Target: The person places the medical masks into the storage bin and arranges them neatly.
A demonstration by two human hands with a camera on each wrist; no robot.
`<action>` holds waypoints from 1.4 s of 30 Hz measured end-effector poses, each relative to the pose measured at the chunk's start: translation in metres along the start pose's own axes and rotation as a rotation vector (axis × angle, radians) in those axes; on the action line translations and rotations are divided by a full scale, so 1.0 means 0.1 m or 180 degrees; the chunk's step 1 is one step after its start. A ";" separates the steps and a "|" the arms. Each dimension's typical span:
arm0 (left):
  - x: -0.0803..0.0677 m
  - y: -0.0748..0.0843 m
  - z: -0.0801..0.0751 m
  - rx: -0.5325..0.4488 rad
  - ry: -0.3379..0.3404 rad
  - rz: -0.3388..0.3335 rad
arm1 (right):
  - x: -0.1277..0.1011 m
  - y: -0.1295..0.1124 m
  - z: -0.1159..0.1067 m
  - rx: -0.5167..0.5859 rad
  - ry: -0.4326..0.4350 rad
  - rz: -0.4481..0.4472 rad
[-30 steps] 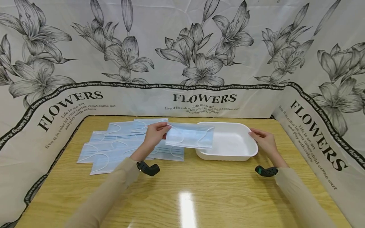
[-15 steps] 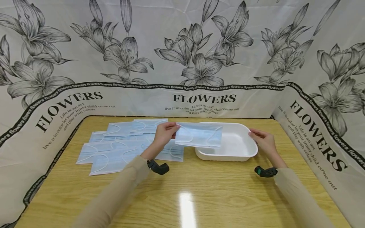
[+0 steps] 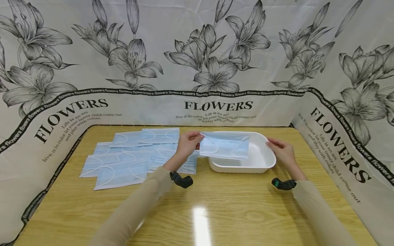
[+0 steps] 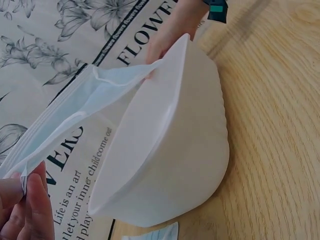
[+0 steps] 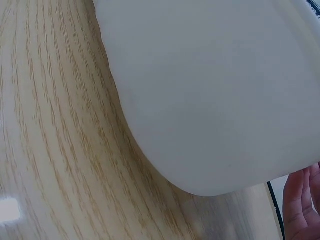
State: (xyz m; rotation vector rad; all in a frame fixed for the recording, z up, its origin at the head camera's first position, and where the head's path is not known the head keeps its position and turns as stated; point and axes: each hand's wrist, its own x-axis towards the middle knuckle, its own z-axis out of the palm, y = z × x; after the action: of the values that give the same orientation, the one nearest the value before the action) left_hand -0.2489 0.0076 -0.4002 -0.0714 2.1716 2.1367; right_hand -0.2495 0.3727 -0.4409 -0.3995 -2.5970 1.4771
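Note:
A pale blue pleated face mask (image 3: 226, 146) with white ear loops hangs over the left part of a white plastic basin (image 3: 243, 169). My left hand (image 3: 188, 145) pinches the mask by its left end between thumb and fingers, also seen in the left wrist view, where the mask (image 4: 75, 117) stretches above the basin's opening. At the basin's right end, my right hand (image 3: 283, 152) holds the rim. In the right wrist view the basin's outer wall (image 5: 215, 100) fills most of the picture, and fingers (image 5: 299, 200) of the right hand show at its edge.
Several face masks (image 3: 120, 172) lie spread and overlapping on the left of the wood-grain table (image 3: 246, 212). A flower-printed cloth (image 3: 147, 112) stands round the back and sides. Dark cameras (image 3: 181, 180) are strapped at both wrists.
My left hand has carried the mask to the right, from the basin's left edge to over its opening. My right hand stays at the basin's right rim.

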 end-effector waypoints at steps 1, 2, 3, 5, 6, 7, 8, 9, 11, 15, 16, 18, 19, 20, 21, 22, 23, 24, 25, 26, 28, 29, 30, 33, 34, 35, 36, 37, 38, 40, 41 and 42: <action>0.01 -0.01 0.02 -0.0012 -0.0003 -0.0003 | 0.00 0.00 0.00 0.0028 0.0000 -0.0007; 0.01 -0.01 0.03 -0.0023 -0.0007 -0.0016 | -0.01 0.00 0.00 0.0037 -0.0002 -0.0007; 0.02 -0.01 0.05 -0.0031 -0.0013 -0.0028 | -0.01 0.00 0.00 0.0045 -0.0005 -0.0008; 0.03 -0.02 0.08 -0.0029 -0.0015 -0.0046 | -0.01 0.00 0.00 0.0037 -0.0007 -0.0014; 0.04 -0.02 0.09 -0.0035 -0.0013 -0.0061 | -0.02 -0.01 0.00 0.0038 -0.0011 -0.0012; 0.05 -0.02 0.10 -0.0042 -0.0011 -0.0076 | -0.02 -0.01 0.00 0.0036 -0.0011 -0.0013; 0.05 -0.03 0.11 -0.0040 -0.0012 -0.0082 | -0.02 -0.01 0.00 0.0034 -0.0009 -0.0011; 0.06 -0.03 0.12 -0.0037 -0.0013 -0.0087 | -0.02 -0.01 0.00 0.0033 -0.0004 -0.0009; 0.08 -0.04 0.14 -0.0049 -0.0010 -0.0109 | -0.02 -0.02 0.00 0.0058 0.0003 0.0003; 0.10 -0.04 0.18 -0.0066 -0.0016 -0.0162 | -0.03 -0.02 0.01 0.0119 0.0006 0.0023; 0.11 -0.04 0.19 -0.0076 -0.0020 -0.0179 | -0.03 -0.02 0.01 0.0132 0.0003 0.0023; 0.12 -0.04 0.22 -0.0096 -0.0037 -0.0210 | -0.03 -0.03 0.01 0.0128 -0.0004 0.0029; 0.12 -0.04 0.23 -0.0111 -0.0048 -0.0220 | -0.03 -0.03 0.01 0.0125 -0.0003 0.0038; 0.13 -0.03 0.25 -0.0120 -0.0060 -0.0232 | -0.03 -0.03 0.01 0.0127 -0.0001 0.0054; 0.13 -0.03 0.26 -0.0127 -0.0070 -0.0242 | -0.03 -0.03 0.01 0.0121 0.0002 0.0067; 0.13 -0.02 0.27 -0.0131 -0.0081 -0.0249 | -0.03 -0.03 0.01 0.0122 0.0002 0.0086; 0.13 -0.02 0.28 -0.0134 -0.0089 -0.0258 | -0.03 -0.02 0.01 0.0113 0.0003 0.0096; 0.14 -0.02 0.30 -0.0129 -0.0097 -0.0266 | -0.03 -0.02 0.01 0.0107 0.0007 0.0101; 0.14 -0.01 0.31 -0.0130 -0.0107 -0.0275 | -0.03 -0.02 0.01 0.0105 0.0009 0.0102; 0.15 -0.01 0.32 -0.0127 -0.0116 -0.0287 | -0.03 -0.02 0.01 0.0102 0.0007 0.0093; 0.16 -0.01 0.34 -0.0111 -0.0130 -0.0297 | -0.02 -0.01 0.01 0.0105 0.0008 0.0068; 0.17 -0.01 0.35 -0.0101 -0.0138 -0.0305 | -0.02 -0.01 0.01 0.0092 0.0009 0.0049; 0.18 -0.01 0.36 -0.0096 -0.0144 -0.0311 | -0.02 0.00 0.01 0.0098 0.0008 0.0044; 0.19 -0.01 0.39 -0.0069 -0.0144 -0.0326 | -0.01 0.00 0.02 0.0125 0.0009 0.0066; 0.20 -0.01 0.41 -0.0066 -0.0140 -0.0336 | -0.01 0.00 0.02 0.0137 0.0003 0.0088; 0.21 -0.01 0.42 -0.0058 -0.0132 -0.0342 | -0.01 0.00 0.02 0.0141 0.0008 0.0106; 0.21 -0.01 0.43 -0.0048 -0.0125 -0.0345 | -0.01 -0.01 0.03 0.0154 0.0010 0.0124; 0.21 -0.02 0.45 -0.0039 -0.0121 -0.0353 | -0.01 -0.01 0.03 0.0171 0.0006 0.0147; 0.22 -0.02 0.46 -0.0036 -0.0119 -0.0355 | -0.02 -0.01 0.03 0.0178 0.0006 0.0158; 0.22 -0.02 0.50 -0.0024 -0.0117 -0.0371 | -0.02 -0.02 0.03 0.0215 0.0004 0.0174; 0.22 -0.02 0.51 -0.0020 -0.0120 -0.0381 | -0.02 -0.02 0.03 0.0217 0.0009 0.0168; 0.21 -0.01 0.53 -0.0016 -0.0122 -0.0392 | -0.02 -0.02 0.03 0.0225 0.0003 0.0166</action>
State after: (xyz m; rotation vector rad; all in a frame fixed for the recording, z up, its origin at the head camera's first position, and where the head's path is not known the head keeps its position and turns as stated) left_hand -0.2683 0.0609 -0.4042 -0.1589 2.0832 2.0596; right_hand -0.2487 0.3685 -0.4410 -0.4630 -2.5435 1.5797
